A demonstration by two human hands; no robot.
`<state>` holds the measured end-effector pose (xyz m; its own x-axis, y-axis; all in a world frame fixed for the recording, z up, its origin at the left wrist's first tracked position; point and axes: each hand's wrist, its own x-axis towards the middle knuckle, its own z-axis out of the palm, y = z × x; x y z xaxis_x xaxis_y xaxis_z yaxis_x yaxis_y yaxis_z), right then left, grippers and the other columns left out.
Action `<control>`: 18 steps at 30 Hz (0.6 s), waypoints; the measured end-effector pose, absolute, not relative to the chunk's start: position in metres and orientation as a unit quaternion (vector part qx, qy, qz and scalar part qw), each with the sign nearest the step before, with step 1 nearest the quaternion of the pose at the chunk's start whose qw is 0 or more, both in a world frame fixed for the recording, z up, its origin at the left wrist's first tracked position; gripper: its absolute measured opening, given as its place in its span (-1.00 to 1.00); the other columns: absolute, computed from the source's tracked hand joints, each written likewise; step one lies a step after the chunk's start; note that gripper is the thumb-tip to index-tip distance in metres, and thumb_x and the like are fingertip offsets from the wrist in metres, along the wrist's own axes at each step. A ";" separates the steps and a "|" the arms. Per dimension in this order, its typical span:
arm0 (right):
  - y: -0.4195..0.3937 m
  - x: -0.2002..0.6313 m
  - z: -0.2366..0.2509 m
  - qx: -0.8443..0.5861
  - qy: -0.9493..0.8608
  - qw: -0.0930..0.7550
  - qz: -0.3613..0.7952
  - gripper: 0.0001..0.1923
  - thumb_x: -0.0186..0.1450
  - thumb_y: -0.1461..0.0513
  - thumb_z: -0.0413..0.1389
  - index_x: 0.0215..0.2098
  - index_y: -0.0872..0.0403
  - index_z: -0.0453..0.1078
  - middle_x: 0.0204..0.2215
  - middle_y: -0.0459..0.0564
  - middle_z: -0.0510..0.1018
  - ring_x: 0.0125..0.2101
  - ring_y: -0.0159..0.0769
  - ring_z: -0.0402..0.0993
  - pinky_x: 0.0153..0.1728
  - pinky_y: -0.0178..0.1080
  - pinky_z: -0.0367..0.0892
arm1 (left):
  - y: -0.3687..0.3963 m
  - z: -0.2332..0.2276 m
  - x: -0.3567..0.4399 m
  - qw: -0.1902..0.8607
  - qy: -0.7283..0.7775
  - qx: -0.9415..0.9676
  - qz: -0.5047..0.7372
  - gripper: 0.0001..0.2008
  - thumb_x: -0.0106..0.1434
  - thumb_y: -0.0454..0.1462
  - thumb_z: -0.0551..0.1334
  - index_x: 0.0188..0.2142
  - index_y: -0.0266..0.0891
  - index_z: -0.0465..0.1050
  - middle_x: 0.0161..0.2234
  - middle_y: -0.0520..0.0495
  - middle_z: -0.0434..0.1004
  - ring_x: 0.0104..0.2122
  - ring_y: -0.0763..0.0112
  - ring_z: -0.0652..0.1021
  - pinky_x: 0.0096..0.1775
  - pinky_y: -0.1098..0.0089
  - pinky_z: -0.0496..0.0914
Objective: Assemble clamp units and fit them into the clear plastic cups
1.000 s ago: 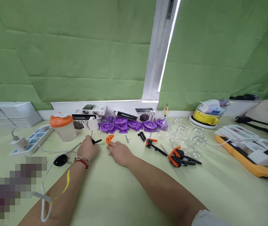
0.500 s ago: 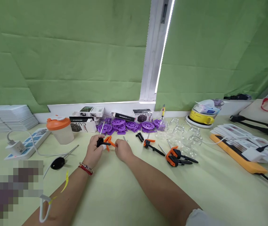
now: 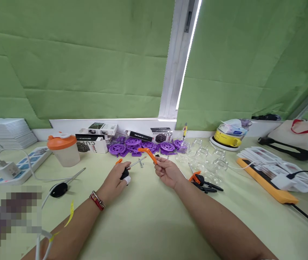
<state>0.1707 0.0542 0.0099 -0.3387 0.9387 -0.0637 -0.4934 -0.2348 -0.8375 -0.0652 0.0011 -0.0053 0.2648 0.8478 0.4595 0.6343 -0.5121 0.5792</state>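
Observation:
My left hand (image 3: 116, 180) is closed around a black piece with a thin metal shaft (image 3: 137, 162) that points right and up. The palm hides most of the black piece. An orange tip (image 3: 119, 161) shows just beyond those fingers, and I cannot tell whether it is held. In my right hand (image 3: 168, 172), thumb and fingers pinch one end of a bent orange lever (image 3: 148, 154), raised above the table. Small metal screws (image 3: 141, 163) lie between the hands. Just right of my right hand lie black and orange assemblies (image 3: 201, 180) with metal rods, partly hidden by it.
Purple spoked parts (image 3: 133, 142) are heaped along the back beside printed boxes (image 3: 94, 144). Clear glass cups (image 3: 202, 155) stand at the right, near an orange power strip (image 3: 267, 180). On the left are a shaker cup (image 3: 65, 153), another power strip (image 3: 38, 162) and a round-handled black tool (image 3: 59, 189).
My right hand has moved right and lifted, carrying the orange lever away from my left hand. The left hand has turned, and the metal shaft now points to the right.

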 end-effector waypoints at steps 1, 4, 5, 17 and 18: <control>0.051 0.175 0.007 -0.277 -0.348 0.481 0.756 -0.79 0.01 0.37 0.17 -0.34 0.18 0.37 -0.56 -0.14 0.28 -0.65 -0.59 0.06 -0.68 -0.47 -0.08 | -0.001 -0.004 -0.062 0.136 0.464 0.792 0.373 -0.52 0.13 -0.40 0.07 0.07 -0.19 0.18 -0.06 -0.17 0.36 -0.04 0.23 0.41 0.00 0.16 0.29; 0.044 0.180 -0.001 -0.262 -0.327 0.442 0.793 -0.81 0.01 0.40 0.19 -0.35 0.21 0.40 -0.58 -0.12 0.30 -0.67 -0.61 0.04 -0.70 -0.48 -0.11 | -0.007 0.000 -0.057 0.121 0.440 0.805 0.379 -0.54 0.11 -0.42 0.08 0.03 -0.16 0.23 -0.03 -0.16 0.34 0.01 0.22 0.37 0.03 0.16 0.28; 0.043 0.181 -0.002 -0.256 -0.328 0.433 0.800 -0.81 0.02 0.40 0.19 -0.35 0.21 0.41 -0.58 -0.12 0.30 -0.67 -0.61 0.05 -0.70 -0.48 -0.11 | -0.008 0.001 -0.056 0.119 0.432 0.806 0.387 -0.54 0.11 -0.43 0.08 0.03 -0.16 0.24 -0.01 -0.16 0.33 0.04 0.21 0.35 0.04 0.16 0.27; 0.041 0.183 -0.002 -0.207 -0.344 0.413 0.817 -0.88 0.09 0.37 0.21 -0.36 0.19 0.42 -0.50 -0.08 0.35 -0.65 -0.62 0.00 -0.70 -0.50 -0.10 | -0.009 0.001 -0.054 0.200 0.438 0.746 0.459 -0.61 0.12 -0.40 0.13 -0.02 -0.14 0.27 -0.04 -0.14 0.31 0.03 0.23 0.35 0.00 0.22 0.29; 0.040 0.182 -0.003 -0.203 -0.352 0.408 0.817 -0.88 0.10 0.35 0.21 -0.36 0.19 0.42 -0.49 -0.08 0.35 -0.64 -0.62 0.00 -0.70 -0.50 -0.10 | -0.009 0.001 -0.054 0.212 0.442 0.739 0.462 -0.61 0.12 -0.39 0.14 -0.04 -0.14 0.29 -0.04 -0.14 0.31 0.01 0.23 0.35 -0.01 0.22 0.30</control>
<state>0.1820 0.0399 -0.0026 -0.5844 0.8103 -0.0440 -0.5248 -0.4188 -0.7411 -0.0543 -0.0086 0.0011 0.1824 0.8491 0.4958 0.4566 -0.5197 0.7221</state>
